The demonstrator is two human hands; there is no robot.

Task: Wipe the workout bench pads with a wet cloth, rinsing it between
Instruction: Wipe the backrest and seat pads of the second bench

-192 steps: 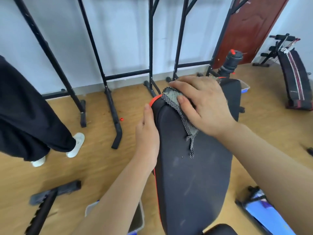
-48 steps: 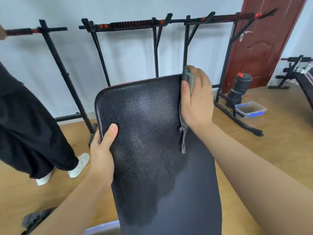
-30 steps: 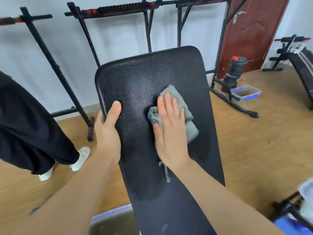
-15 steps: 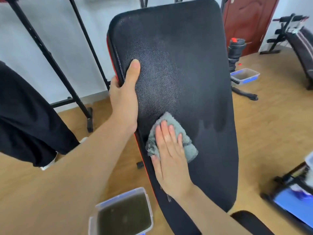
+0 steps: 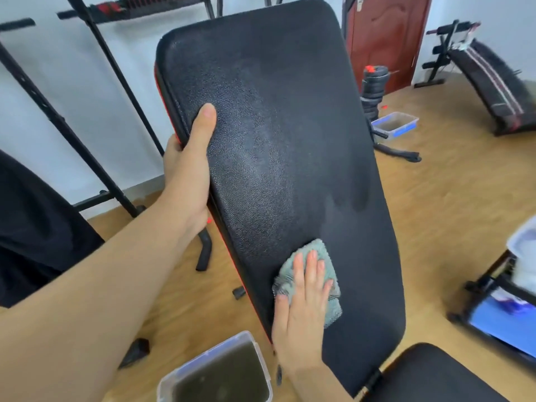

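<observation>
**Wiping the backrest pad**

Our right hand (image 5: pixel 301 311) presses flat, fingers spread, on the grey cloth (image 5: pixel 309 274) near the lower left of the raised black backrest pad (image 5: pixel 284 134). Our left hand (image 5: pixel 188 166) has its grip clamped on the pad's left edge. A tub of murky water (image 5: pixel 216 374) sits on the floor below.

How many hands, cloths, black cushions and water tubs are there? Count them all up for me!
Hands: 2 (left hand, right hand)
Cloths: 1 (grey cloth)
Black cushions: 2 (back pad, seat pad)
Water tubs: 2 (near tub, far tub)
Total: 7
</observation>
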